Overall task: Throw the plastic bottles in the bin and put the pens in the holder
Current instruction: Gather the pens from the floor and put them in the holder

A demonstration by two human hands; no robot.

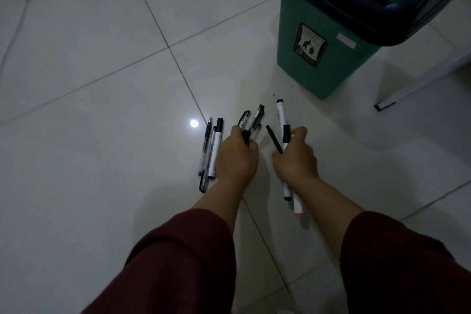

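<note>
Both hands are down at a scatter of pens on the tiled floor. My left hand point(235, 154) is closed around several black and clear pens point(251, 120) whose tips stick out past the fingers. My right hand point(295, 155) grips white markers point(281, 116) and a thin black pen point(274, 139); the markers' lower ends, one with an orange cap point(297, 208), show below the wrist. Three more pens point(210, 150) lie on the floor just left of my left hand. The green bin point(328, 58) with a black rim stands at the upper right. No holder or bottle is in view.
A white metal leg point(418, 84) slants down to the floor to the right of the bin. Grey tiles with dark grout lines point(168, 46) spread to the left and toward me. A bright light spot point(194, 123) reflects near the pens.
</note>
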